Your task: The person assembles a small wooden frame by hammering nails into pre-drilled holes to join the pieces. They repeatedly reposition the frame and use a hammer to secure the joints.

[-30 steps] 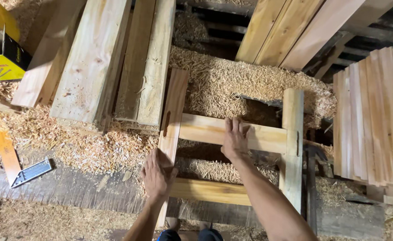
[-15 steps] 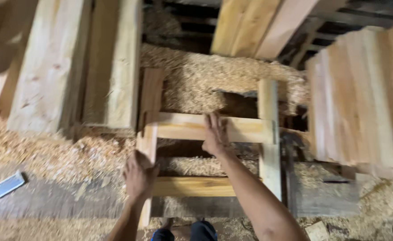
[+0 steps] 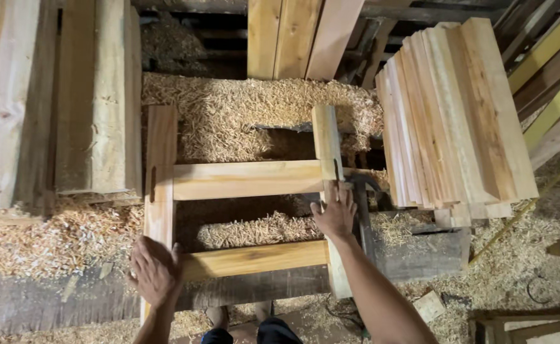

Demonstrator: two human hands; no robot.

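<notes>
Pressing left hand, open, flat on wooden frame's near-left corner; resting right hand, fingers spread, against its right upright.

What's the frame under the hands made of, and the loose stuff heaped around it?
Frame: pale, bare wood, apparently unfinished; visible grain, no sheen or paint. Heap: likely wood shavings, same tan colour, curled flakes.

A woodworking shop: stacked planks, wood shavings, a half-built wooden frame.
</notes>
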